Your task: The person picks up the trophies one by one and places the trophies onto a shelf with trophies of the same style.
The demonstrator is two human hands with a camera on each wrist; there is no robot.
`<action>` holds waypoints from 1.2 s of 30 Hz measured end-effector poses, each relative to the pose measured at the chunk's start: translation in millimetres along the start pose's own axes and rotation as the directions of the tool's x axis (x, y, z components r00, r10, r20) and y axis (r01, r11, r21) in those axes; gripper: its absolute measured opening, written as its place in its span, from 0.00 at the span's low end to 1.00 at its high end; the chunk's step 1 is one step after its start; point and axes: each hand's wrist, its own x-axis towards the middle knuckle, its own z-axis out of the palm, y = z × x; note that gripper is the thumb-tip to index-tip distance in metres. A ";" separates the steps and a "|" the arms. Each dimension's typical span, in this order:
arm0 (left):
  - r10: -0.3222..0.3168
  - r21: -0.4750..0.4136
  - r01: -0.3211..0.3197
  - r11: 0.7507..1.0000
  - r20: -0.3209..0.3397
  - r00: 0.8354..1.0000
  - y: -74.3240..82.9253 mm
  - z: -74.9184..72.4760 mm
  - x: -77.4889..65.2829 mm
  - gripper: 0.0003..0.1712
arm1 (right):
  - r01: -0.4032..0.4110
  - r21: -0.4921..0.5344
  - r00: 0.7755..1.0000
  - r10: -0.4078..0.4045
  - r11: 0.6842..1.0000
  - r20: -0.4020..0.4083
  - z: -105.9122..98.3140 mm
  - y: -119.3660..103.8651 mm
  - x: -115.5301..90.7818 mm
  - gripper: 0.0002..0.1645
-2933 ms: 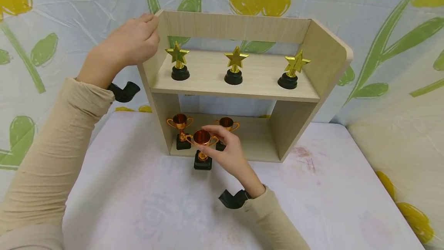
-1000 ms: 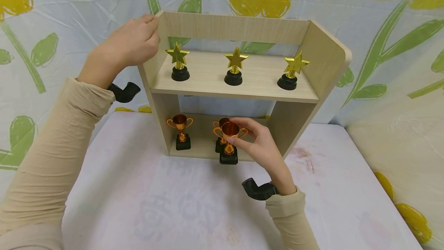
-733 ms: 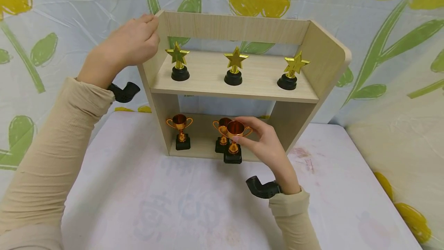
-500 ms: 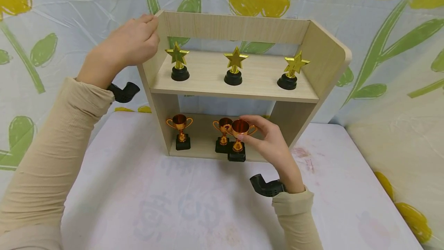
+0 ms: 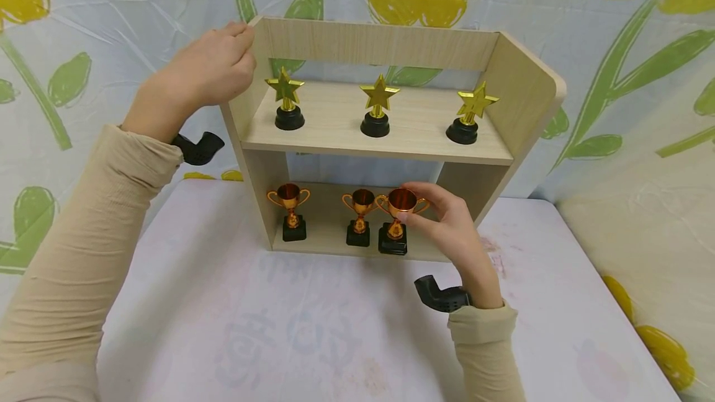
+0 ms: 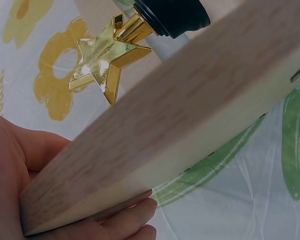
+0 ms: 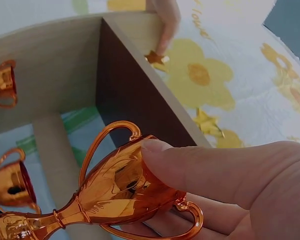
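Note:
My left hand [image 5: 206,70] grips the upper left side panel of a two-tier wooden shelf [image 5: 380,152]; in the left wrist view the thumb and fingers [image 6: 132,220] lie on either side of the board. With thumb and fingers my right hand [image 5: 447,216] pinches the cup of a copper-coloured trophy [image 5: 395,228], upright at the front of the lower tier. Whether its black base touches the shelf I cannot tell. Just left of it stands a second copper trophy cup [image 5: 360,219], and a third trophy cup [image 5: 292,213] stands near the left wall.
Three gold star trophies stand on the upper tier: a left star [image 5: 287,101], a middle star [image 5: 377,107] and a right star [image 5: 472,113]. The shelf stands on a table with a pale cloth [image 5: 223,303]. A flower-printed curtain [image 5: 128,17] hangs behind.
My right hand has carried the copper trophy to the right, past the middle trophy cup, and slightly back towards the shelf. The left hand has stayed on the panel.

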 end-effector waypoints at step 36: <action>0.009 -0.003 -0.009 1.000 -0.012 1.000 0.0 -0.5 0.8 0.34 | -0.069 0.017 0.998 0.069 0.997 -0.007 -35.6 30.0 10.2 0.30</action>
